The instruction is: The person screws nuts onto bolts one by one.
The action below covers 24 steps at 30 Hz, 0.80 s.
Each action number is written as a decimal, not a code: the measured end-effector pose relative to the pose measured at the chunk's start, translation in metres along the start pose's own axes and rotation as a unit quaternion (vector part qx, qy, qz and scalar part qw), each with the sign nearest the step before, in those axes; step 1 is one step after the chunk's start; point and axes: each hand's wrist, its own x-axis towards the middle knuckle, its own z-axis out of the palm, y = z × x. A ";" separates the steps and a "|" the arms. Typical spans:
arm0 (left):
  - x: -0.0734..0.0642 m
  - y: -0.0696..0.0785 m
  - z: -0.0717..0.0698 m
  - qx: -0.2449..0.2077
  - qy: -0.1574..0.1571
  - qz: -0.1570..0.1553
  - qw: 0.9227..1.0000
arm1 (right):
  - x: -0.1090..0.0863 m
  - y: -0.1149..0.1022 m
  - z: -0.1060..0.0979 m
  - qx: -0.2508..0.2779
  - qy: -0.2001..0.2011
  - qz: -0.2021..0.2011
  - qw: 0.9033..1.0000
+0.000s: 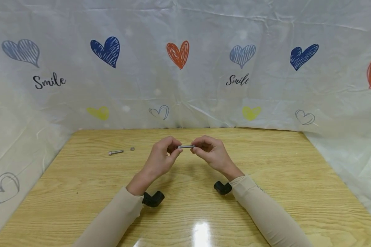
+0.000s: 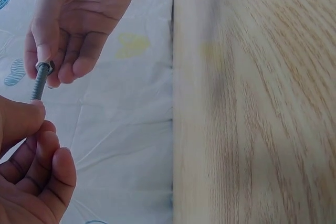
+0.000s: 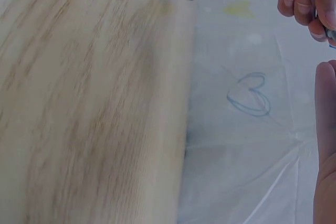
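Note:
Both hands hold a metal bolt (image 1: 186, 146) level above the table, roughly at the middle of the head view. My left hand (image 1: 162, 156) pinches one end of it between thumb and finger, and the bolt's head is hidden there. At the other end, a hex nut (image 2: 51, 67) sits at the threaded tip in the left wrist view. My right hand (image 1: 214, 154) has its thumb and forefinger on that nut. In the right wrist view the bolt is mostly cut off at the edge, beside the left fingers (image 3: 303, 9).
A second bolt (image 1: 115, 152) and a loose nut (image 1: 132, 149) lie on the wooden table (image 1: 80, 181), left of the hands. A white cloth (image 1: 204, 96) printed with hearts hangs behind. Black angled pieces (image 1: 153, 199) show by both cuffs.

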 end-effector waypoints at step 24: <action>0.000 0.000 0.000 -0.011 -0.001 0.000 1.000 | 0.002 0.026 -0.003 0.022 0.017 -0.033 0.999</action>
